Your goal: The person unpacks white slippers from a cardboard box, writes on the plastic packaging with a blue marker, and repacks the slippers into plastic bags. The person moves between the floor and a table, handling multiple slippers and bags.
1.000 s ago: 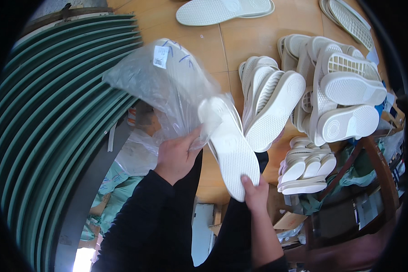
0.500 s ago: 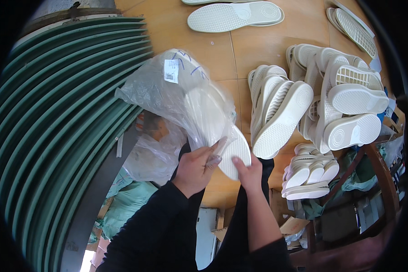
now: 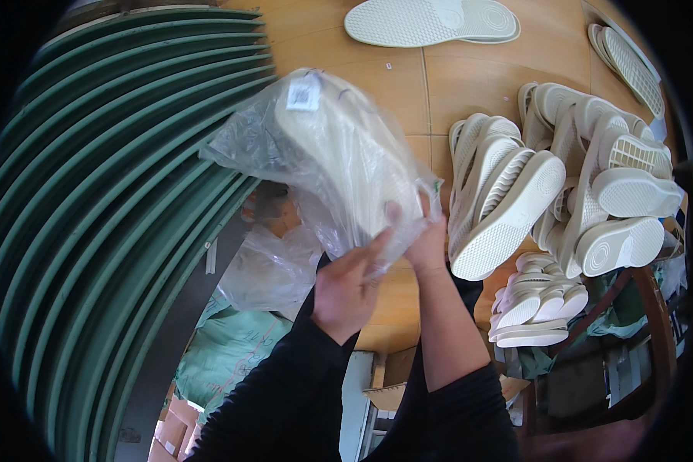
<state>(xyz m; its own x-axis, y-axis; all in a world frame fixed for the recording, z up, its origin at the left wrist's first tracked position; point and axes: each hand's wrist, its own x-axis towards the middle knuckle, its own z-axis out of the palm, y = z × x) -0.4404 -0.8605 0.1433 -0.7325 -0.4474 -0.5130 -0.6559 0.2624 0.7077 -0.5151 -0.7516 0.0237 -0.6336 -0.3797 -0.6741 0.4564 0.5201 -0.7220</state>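
Observation:
A clear plastic bag [image 3: 246,142] with a white label and blue pen marks hangs in front of me, with off-white shoe soles [image 3: 362,169] inside it. My left hand [image 3: 349,291] pinches the bag's open edge at the near end. My right hand [image 3: 426,240] reaches into the bag's mouth, its thumb pressed on the near end of a sole. Plastic covers part of the right fingers, so their exact grip is partly hidden.
Stacked soles [image 3: 508,215] stand on the tan tiled floor to the right, with a smaller stack [image 3: 535,308] nearer. Another sole pair [image 3: 431,21] lies at the far side. Green curved slats [image 3: 131,154] fill the left. A green sack [image 3: 227,354] and another plastic bag [image 3: 266,266] lie below.
The sole that stuck out of the bag has gone inside it, pushed in by my right hand. My right hand has moved up into the bag's mouth. The view has shifted slightly.

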